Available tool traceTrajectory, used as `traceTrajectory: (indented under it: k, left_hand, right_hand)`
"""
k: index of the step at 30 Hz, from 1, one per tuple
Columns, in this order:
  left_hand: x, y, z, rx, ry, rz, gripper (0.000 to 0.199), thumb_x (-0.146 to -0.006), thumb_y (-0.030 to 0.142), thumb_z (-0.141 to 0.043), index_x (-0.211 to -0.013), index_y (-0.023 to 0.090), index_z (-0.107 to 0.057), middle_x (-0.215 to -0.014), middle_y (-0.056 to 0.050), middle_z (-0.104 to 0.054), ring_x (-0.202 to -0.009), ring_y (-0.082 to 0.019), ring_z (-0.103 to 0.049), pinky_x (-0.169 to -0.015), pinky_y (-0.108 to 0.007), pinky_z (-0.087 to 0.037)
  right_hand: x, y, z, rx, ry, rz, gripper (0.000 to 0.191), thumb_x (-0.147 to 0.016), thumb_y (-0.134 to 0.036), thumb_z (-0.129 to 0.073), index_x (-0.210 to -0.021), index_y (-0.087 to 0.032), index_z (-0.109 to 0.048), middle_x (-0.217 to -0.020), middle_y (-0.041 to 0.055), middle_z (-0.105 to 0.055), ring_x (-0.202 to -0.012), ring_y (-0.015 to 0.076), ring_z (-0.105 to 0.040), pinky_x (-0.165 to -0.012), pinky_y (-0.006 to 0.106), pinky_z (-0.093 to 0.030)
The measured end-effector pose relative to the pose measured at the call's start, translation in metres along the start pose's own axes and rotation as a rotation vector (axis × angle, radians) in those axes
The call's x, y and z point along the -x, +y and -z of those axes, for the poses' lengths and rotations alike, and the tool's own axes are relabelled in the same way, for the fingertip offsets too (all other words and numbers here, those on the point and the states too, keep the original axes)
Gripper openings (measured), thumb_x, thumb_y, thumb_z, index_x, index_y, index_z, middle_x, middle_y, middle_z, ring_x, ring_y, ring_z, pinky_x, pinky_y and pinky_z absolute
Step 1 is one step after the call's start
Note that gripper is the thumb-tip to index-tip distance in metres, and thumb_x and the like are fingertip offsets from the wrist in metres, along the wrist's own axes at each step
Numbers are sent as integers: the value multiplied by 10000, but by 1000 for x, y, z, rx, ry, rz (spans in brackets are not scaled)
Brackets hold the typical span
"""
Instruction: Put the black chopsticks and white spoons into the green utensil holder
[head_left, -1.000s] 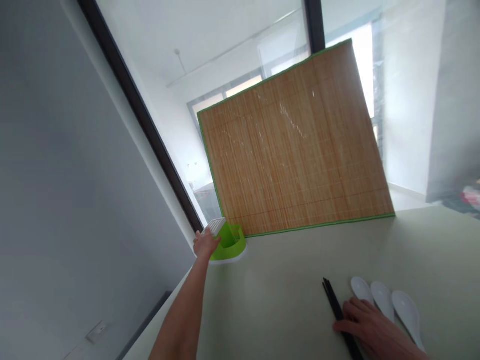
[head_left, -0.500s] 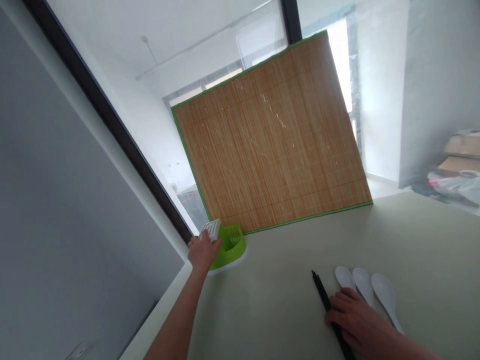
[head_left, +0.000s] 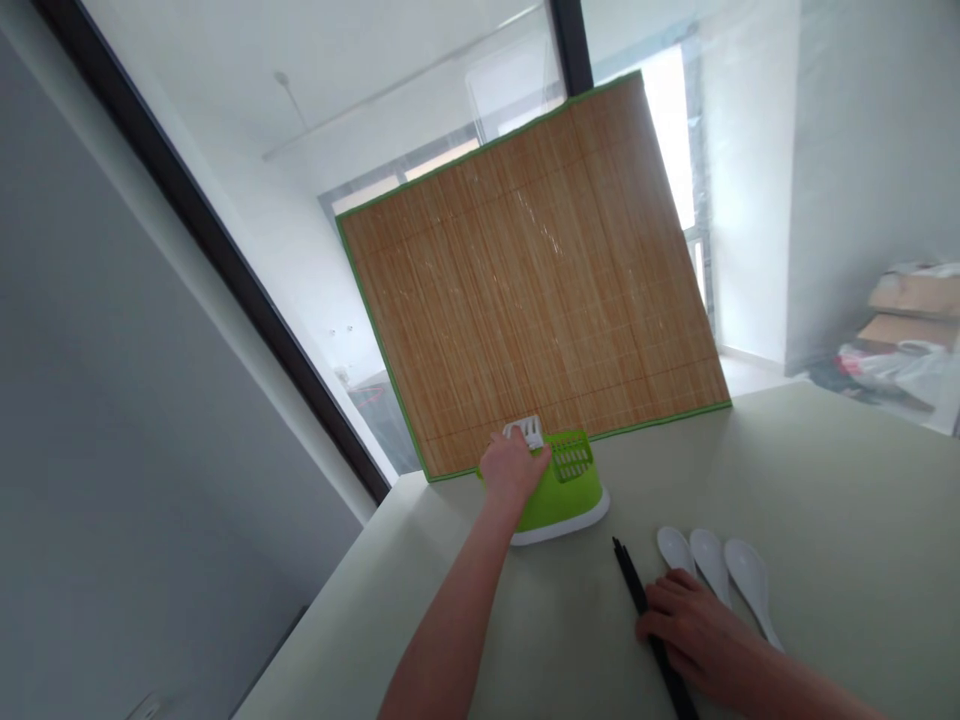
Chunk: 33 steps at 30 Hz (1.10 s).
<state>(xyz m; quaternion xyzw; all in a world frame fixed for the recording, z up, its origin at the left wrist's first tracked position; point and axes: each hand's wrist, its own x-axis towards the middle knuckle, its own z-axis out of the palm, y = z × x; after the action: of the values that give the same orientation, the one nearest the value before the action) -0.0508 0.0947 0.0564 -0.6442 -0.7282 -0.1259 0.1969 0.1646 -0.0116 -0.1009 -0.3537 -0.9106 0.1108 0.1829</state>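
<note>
My left hand grips a lime-green utensil holder by its white slotted top part. The holder has a white base and a grid-like compartment on its right; it stands at the back of the tabletop. My right hand is closed around a bundle of black chopsticks lying on the table, their tips pointing away from me. Just beyond and beside that hand lie three white spoons, bowls facing away; my fingers partly cover the handle of the leftmost one.
A bamboo mat with green edging leans upright against the window behind the pale tabletop. To the left runs a grey wall with a dark window frame. Cardboard boxes and plastic bags are beyond the glass at right.
My left hand has moved the green utensil holder rightward along the table, from the left corner to in front of the mat. My right hand stays on the chopsticks.
</note>
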Motion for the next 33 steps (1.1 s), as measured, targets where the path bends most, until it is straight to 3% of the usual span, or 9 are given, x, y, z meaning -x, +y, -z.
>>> traceTrajectory:
  k: [8,15,23,28,31,33]
  left_hand:
    - [16,93,3,116,48,-182,551,-855,597,-435,-1145,142,-552,-1104,-151,-516,-849,-241,-616,-679,-310,-483]
    - [26,128,2,125,158,-224,567,-828,609,-487,-1150,145,-542,-1084,-123,-517,-823,-229,-617,-638,-307,-504]
    - [33,127,-4,132,187,-237,547,-831,571,-521,-1190,159,-538,-1147,-134,-522,-825,-220,-618,-621,-296,-506]
    - [50,106,-2,238,354,-375,535,-871,494,-488,-1316,200,-456,-1272,-133,-515,-936,-246,-601,-690,-328,-509]
    - [78,84,-10,403,445,-519,368,-898,377,-471,-1211,195,-533,-1137,-97,-611,-941,-216,-603,-734,-309,-488]
    - [105,71,-23,499,424,-565,224,-881,318,-494,-1039,196,-596,-929,-58,-660,-824,-188,-619,-682,-288,-470]
  right_hand:
    - [-1,5,-7,-2,20,9,340,-663,-69,-482,-902,-248,-643,-877,34,-591,-874,221,-524,-837,378,-311]
    - [-2,4,-6,-25,16,-4,295,-691,-87,-485,-883,-247,-642,-866,29,-601,-866,213,-536,-829,364,-322]
    - [-2,3,-3,-13,1,-4,294,-703,-80,-487,-884,-245,-649,-866,29,-604,-863,207,-538,-833,354,-324]
    - [-2,2,0,-23,-8,-6,309,-706,-72,-476,-894,-248,-647,-870,28,-605,-866,204,-534,-832,353,-330]
    - [-1,3,-2,-30,9,-1,296,-719,-73,-473,-884,-245,-648,-879,30,-610,-868,205,-534,-828,354,-337]
    - [-1,4,-6,-38,33,10,292,-723,-65,-467,-874,-235,-650,-905,39,-621,-917,217,-531,-841,361,-337]
